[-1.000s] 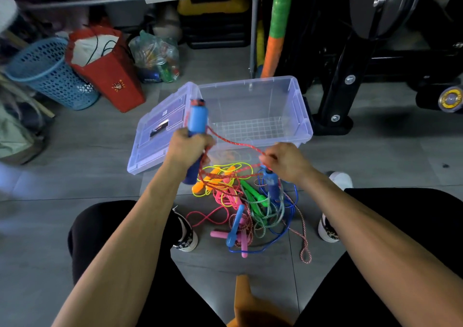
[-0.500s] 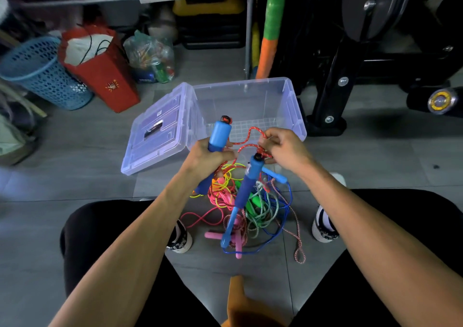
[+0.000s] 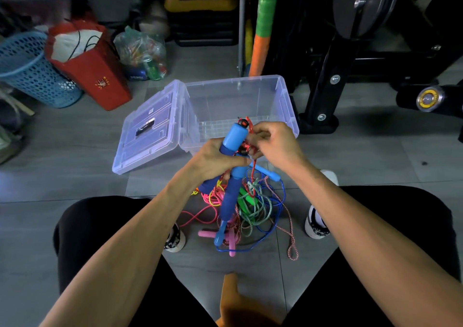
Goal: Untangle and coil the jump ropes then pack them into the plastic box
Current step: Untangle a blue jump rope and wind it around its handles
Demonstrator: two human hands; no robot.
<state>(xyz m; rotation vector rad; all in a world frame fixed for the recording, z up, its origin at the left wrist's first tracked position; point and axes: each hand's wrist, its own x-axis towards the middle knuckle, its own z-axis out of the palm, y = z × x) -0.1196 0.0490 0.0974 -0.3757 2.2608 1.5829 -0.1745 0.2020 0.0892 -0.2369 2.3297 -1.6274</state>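
Nearest, below both sets of fingers, the tangled pile of jump ropes (image 3: 240,206) lies on the grey floor (image 3: 75,156) between the person's shoes: pink, yellow, green, blue and red-and-white cords with pink and blue handles mixed in. Above the pile, the left hand (image 3: 215,158) has its fingers curled round a blue handle (image 3: 234,136), which tilts up past the fingertips; a second blue handle (image 3: 231,194) hangs just below that fist. Just beside it, touching the handle's top, the right hand (image 3: 275,143) pinches the red-and-white cord (image 3: 250,126) with bent fingers. Beyond the fingers stands the clear plastic box (image 3: 288,106), its lid (image 3: 150,131) hinged open to the left, nothing visible inside
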